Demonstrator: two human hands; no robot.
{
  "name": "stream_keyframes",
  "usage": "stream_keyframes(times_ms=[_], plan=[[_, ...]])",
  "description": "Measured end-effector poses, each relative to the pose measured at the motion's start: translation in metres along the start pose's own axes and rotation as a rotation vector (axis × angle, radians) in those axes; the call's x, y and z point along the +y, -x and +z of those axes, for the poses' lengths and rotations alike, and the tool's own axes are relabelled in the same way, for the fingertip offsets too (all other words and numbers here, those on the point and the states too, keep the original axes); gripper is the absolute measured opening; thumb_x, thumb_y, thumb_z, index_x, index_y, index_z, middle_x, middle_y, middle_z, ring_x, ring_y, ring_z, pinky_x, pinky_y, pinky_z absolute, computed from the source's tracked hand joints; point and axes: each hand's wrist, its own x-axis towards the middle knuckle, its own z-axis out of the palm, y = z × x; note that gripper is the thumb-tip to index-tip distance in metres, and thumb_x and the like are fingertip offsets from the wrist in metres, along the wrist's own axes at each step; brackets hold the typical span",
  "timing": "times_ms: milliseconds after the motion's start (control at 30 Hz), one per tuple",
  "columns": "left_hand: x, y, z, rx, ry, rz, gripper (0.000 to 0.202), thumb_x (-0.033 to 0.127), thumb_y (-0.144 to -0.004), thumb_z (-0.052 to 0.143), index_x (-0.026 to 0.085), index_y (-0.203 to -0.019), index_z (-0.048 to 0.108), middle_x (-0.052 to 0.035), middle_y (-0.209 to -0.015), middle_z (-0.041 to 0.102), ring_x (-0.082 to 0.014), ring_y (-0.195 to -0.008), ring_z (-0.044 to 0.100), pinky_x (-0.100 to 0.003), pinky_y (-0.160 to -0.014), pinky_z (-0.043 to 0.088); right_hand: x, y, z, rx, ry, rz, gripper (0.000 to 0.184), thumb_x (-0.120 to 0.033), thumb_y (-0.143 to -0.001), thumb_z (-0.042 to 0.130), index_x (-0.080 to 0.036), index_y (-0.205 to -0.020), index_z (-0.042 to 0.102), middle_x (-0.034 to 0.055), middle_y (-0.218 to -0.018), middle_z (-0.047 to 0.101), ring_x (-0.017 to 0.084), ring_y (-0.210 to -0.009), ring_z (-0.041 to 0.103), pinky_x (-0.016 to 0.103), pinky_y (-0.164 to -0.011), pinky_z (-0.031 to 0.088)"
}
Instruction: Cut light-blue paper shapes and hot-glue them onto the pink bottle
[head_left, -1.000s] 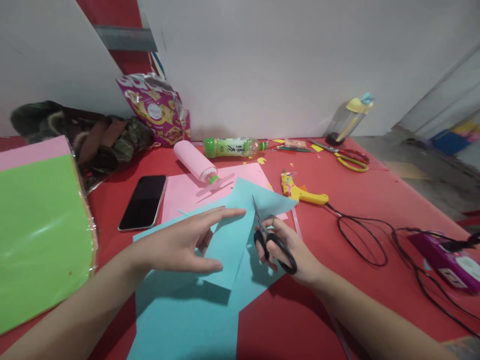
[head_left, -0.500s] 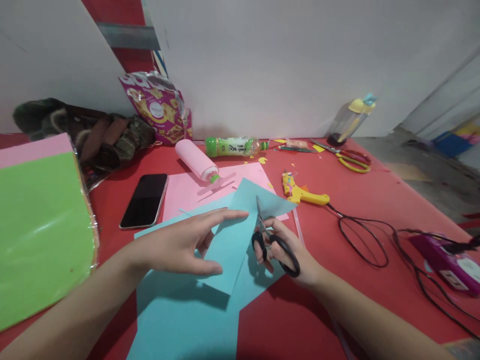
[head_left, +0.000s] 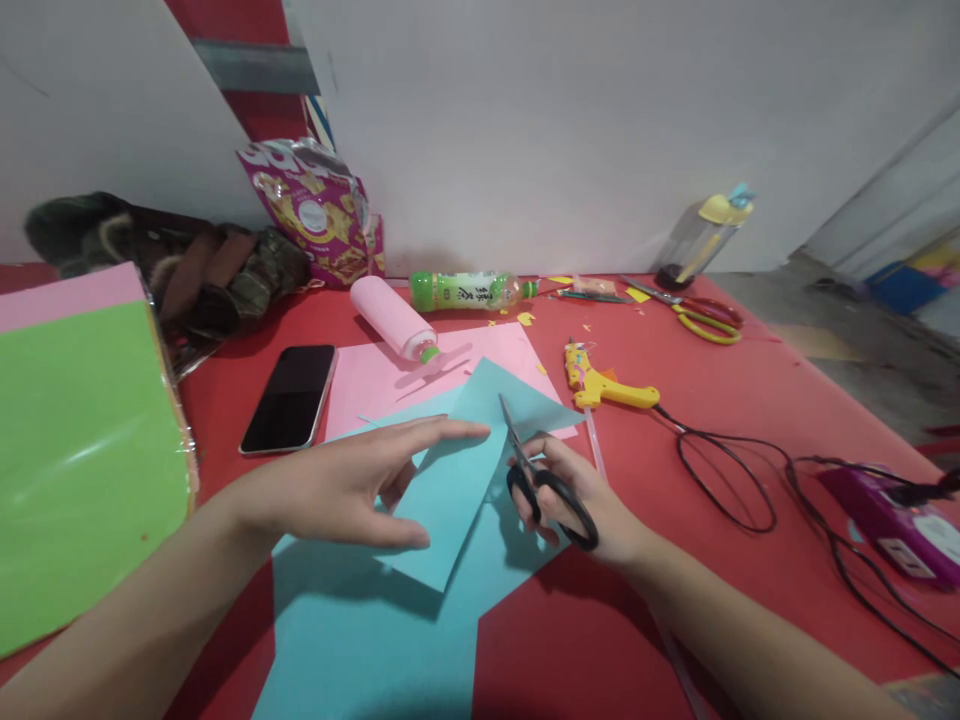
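Observation:
A large light-blue paper sheet (head_left: 375, 640) lies on the red table (head_left: 652, 600) in front of me. My left hand (head_left: 352, 485) holds a folded flap of it (head_left: 450, 480), thumb under and fingers stretched over the top. My right hand (head_left: 574, 490) grips black-handled scissors (head_left: 536, 480), fingers through the loops. The blades point away from me along the flap's right edge, slightly apart.
A pink sheet (head_left: 375, 380), a pink roll (head_left: 394, 320), a phone (head_left: 289, 398) and a green bottle (head_left: 469, 291) lie beyond. A yellow glue gun (head_left: 604, 383) with black cable (head_left: 720, 480) is at right. Green and pink sheets (head_left: 82, 440) are stacked at left.
The scissors have shifted slightly left along the flap's edge and the flap has moved a little left with my left hand.

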Motion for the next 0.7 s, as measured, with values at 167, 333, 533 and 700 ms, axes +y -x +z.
stream_keyframes(times_ms=[167, 333, 533, 700], plan=[[-0.003, 0.005, -0.007, -0.040, -0.013, -0.012, 0.073, 0.030, -0.071, 0.061, 0.028, -0.132, 0.022, 0.0020, -0.081, 0.050, -0.0075, -0.054, 0.043, -0.015, -0.046, 0.034, 0.001, 0.000, 0.000, -0.020, -0.008, 0.030, 0.054, -0.061, -0.059, 0.060, -0.019, -0.086, 0.039, -0.0071, -0.054, 0.047, 0.004, -0.041, 0.042, 0.014, -0.034, 0.030], [-0.003, 0.005, -0.009, -0.045, -0.005, 0.020, 0.074, 0.031, -0.070, 0.063, 0.028, -0.132, 0.023, 0.0012, -0.081, 0.051, -0.0076, -0.053, 0.042, -0.015, -0.043, 0.032, 0.001, 0.000, 0.002, -0.040, -0.044, 0.017, 0.053, -0.060, -0.059, 0.061, -0.019, -0.083, 0.038, -0.0076, -0.053, 0.048, 0.003, -0.038, 0.040, 0.013, -0.032, 0.028], [0.000, 0.006, -0.012, -0.066, -0.001, 0.016, 0.074, 0.029, -0.068, 0.063, 0.027, -0.132, 0.025, 0.0015, -0.081, 0.052, -0.0083, -0.054, 0.041, -0.016, -0.044, 0.034, 0.001, 0.000, 0.002, -0.063, -0.050, 0.016, 0.051, -0.057, -0.061, 0.062, -0.019, -0.084, 0.039, -0.0081, -0.053, 0.047, 0.003, -0.038, 0.040, 0.012, -0.033, 0.028], [0.000, 0.012, -0.017, -0.119, -0.028, -0.012, 0.073, 0.028, -0.069, 0.062, 0.027, -0.132, 0.025, -0.0011, -0.089, 0.053, -0.0095, -0.058, 0.045, -0.015, -0.047, 0.037, 0.003, -0.001, 0.000, -0.094, -0.066, 0.034, 0.051, -0.055, -0.058, 0.065, -0.018, -0.081, 0.039, -0.0094, -0.052, 0.044, 0.003, -0.041, 0.044, 0.013, -0.036, 0.028]])
